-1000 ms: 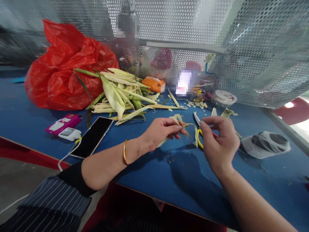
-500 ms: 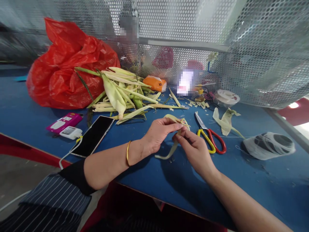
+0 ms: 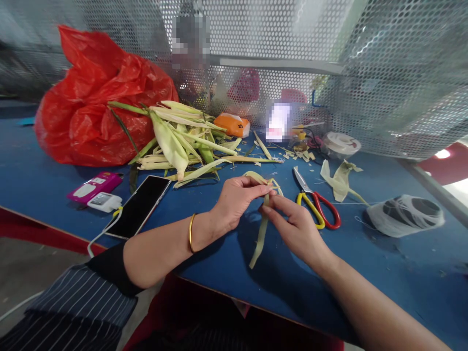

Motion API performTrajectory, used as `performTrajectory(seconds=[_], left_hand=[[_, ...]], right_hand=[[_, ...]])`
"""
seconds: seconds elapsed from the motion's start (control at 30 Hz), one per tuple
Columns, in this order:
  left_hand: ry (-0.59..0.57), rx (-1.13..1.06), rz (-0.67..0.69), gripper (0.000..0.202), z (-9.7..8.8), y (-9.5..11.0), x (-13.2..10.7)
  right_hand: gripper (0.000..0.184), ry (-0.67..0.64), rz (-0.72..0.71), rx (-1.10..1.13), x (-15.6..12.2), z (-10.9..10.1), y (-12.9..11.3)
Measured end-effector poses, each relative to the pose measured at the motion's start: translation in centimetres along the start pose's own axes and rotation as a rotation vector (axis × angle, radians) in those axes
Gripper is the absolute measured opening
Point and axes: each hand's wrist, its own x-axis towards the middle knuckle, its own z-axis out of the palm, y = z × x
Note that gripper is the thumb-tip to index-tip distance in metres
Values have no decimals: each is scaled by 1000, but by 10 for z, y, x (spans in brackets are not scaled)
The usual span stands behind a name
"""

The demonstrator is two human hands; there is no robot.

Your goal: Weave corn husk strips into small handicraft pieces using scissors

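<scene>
Pale green corn husk strips (image 3: 260,239) are pinched between my two hands over the blue table. My left hand (image 3: 237,201) is closed on the upper folded part of the husk, which sticks out past the fingertips. Close against it, my right hand (image 3: 292,222) grips a strip between thumb and fingers; its long tail hangs down toward me. How the pieces join is hidden by the fingers. Just right of my hands lie scissors (image 3: 317,204) with one yellow and one red handle. A shaped husk piece (image 3: 340,180) rests beyond them.
A heap of corn husks (image 3: 175,141) lies by a red plastic bag (image 3: 106,107). A black-screened phone (image 3: 141,204) and a magenta object (image 3: 95,186) are at left. At right stands a thread spool (image 3: 405,216); a white tape roll (image 3: 341,144) sits near the mesh screen (image 3: 274,39).
The husk strip's tail has swung from pointing left to hanging down toward me. Both hands keep their pinch. The whole view has shifted slightly.
</scene>
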Motion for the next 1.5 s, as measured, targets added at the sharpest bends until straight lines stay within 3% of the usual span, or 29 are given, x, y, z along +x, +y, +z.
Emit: performTrajectory(seconds=[0.07,0.17,0.27,0.33,0.5,0.6,0.83,1.03,1.23,1.5], left_hand=[[-31,4,-20,10,-1,3,0],[-138,33,-79,7,-1,6,-1],[-212,38,-147,5,0,7,-3],[-214,26,-159,7,0,7,-4],[-177,-2,-101,5,0,6,-2],[-149,-8,-72,6,0,5,-1],[-209,179,-6,3,1,3,-3],[-198,218,34,1,3,2,-4],[-197,263,35,3,1,1,-3],[-228,196,32,4,2,1,-3]], right_hand=[[26,142,13,-79,0,-5,1],[15,376,-13,-135,5,-15,6],[22,270,-27,-59,12,-23,12],[17,200,-4,-30,15,-25,14],[14,308,-98,-196,11,-26,9],[13,291,-115,-226,7,-25,3],[16,247,104,-8,7,-16,1],[30,203,407,451,13,-16,4],[30,204,352,376,13,-15,3],[27,226,404,508,14,-15,6]])
